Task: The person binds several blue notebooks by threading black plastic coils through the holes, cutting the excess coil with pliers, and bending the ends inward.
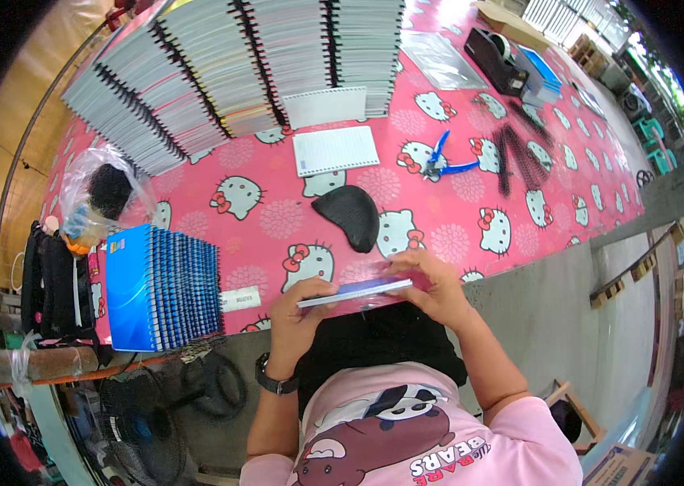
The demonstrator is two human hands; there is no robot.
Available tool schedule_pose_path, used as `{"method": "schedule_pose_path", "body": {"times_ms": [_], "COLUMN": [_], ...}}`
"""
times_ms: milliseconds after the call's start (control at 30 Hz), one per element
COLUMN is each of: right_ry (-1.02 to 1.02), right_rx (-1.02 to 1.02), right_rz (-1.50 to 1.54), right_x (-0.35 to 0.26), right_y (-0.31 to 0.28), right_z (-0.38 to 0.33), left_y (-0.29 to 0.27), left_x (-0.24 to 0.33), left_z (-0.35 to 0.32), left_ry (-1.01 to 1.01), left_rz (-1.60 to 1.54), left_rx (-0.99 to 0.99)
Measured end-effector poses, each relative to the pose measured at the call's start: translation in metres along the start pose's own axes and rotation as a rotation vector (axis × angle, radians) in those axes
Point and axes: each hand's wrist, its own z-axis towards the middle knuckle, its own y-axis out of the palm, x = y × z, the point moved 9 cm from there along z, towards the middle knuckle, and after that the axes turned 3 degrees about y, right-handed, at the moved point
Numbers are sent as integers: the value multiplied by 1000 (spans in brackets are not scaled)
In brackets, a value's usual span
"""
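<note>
Between my two hands is a thin pad of paper (358,292) with a blue-violet face, held nearly edge-on at the table's front edge. My left hand (301,312) grips its left end, with a dark watch on the wrist. At the other end, my right hand (429,285) closes its fingers around the pad. Whether the pad is bound cannot be made out. Just beyond the hands lies a black half-moon-shaped piece (352,215). Farther back, a ruled sheet or pad (335,151) lies flat, and pliers with blue handles (445,164) rest to its right.
Tall stacks of wire-bound pages (253,65) stand at the back left. A pile of blue spiral notebooks (168,287) sits left of my hands, near a clear bag (107,190). Black binding wires (512,158) and a tape dispenser (497,63) are at right. A fan (148,421) stands below the table.
</note>
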Motion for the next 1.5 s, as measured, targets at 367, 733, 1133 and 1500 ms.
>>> {"method": "schedule_pose_path", "body": {"times_ms": [367, 733, 1133, 1500], "right_ry": [-99, -134, 247, 267], "right_rx": [29, 58, 280, 491], "right_rz": [-89, -133, 646, 104], "right_x": [6, 4, 33, 42], "right_y": [1, 3, 22, -70], "right_z": [-15, -15, 0, 32], "left_y": [16, 16, 20, 70], "left_x": [4, 6, 21, 87], "left_z": [-11, -9, 4, 16], "left_ry": [22, 5, 172, 539], "left_rz": [-4, 41, 60, 897], "left_rx": [-134, -117, 189, 29]}}
